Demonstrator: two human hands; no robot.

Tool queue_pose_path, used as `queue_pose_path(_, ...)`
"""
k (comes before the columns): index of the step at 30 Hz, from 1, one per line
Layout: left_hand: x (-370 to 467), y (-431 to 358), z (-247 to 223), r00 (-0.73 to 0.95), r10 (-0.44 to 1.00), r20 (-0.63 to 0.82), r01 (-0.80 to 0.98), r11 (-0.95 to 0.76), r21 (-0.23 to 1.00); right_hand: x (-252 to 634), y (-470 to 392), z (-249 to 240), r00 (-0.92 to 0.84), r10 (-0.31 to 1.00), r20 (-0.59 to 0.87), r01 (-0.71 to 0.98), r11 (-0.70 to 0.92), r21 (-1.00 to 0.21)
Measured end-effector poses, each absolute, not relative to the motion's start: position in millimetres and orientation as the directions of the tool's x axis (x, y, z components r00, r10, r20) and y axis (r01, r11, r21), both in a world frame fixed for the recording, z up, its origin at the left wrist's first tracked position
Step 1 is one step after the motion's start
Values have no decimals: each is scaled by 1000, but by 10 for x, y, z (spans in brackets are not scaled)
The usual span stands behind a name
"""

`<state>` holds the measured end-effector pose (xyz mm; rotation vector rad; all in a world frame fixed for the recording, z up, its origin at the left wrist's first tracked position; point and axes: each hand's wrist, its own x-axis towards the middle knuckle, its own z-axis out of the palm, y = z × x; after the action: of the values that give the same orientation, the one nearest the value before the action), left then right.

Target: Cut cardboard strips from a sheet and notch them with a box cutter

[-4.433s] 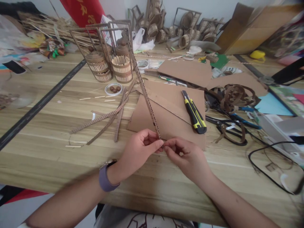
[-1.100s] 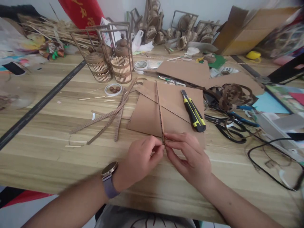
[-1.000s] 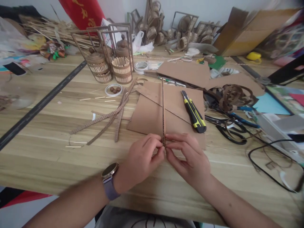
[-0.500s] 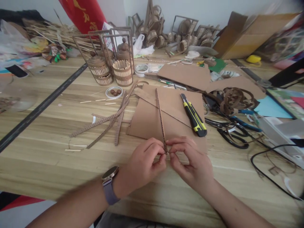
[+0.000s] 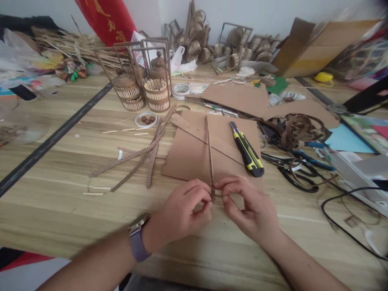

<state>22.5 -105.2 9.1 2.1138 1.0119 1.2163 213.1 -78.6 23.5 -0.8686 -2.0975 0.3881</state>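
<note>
A narrow corrugated cardboard strip point(image 5: 209, 153) stands on its edge, running away from me over a flat cardboard sheet point(image 5: 188, 155). My left hand point(image 5: 186, 208) is closed, thumb and forefinger pinching the near end of this strip. At the same end, my right hand point(image 5: 251, 208) is also closed in a pinch; a thin sliver shows between its fingertips and the strip, too small to make out well. A yellow and black utility knife point(image 5: 247, 149) lies on the sheet, beyond my right hand.
Several loose cardboard strips point(image 5: 130, 155) lie left of the sheet. Behind them are a tape ring with brown beads point(image 5: 146, 119) and small stick-and-cardboard baskets point(image 5: 157, 95). Black-handled scissors point(image 5: 298, 178), coiled strips point(image 5: 300, 129) and a black cable point(image 5: 324, 206) lie to the right.
My right hand has shifted slightly right, its fingertips a little farther from the left hand's. The strip's far end has swung slightly right. My left hand keeps its pinch.
</note>
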Motion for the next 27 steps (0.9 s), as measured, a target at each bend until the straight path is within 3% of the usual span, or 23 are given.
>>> queue_pose_path(7,212,-1014,95,323,897,302,369,-413,833,2101,-817,193,-422,629,653,476,767,-430)
queue_pose_path(15,275,-1010,78,305,948,91,416,-218,883,2072,-805,144,-469,562,681,519,799,-303)
queue_pose_path(27,291,-1010,69,316,942,114,378,-236,895,2078,-826,139,-476,576,665,545,787,-290)
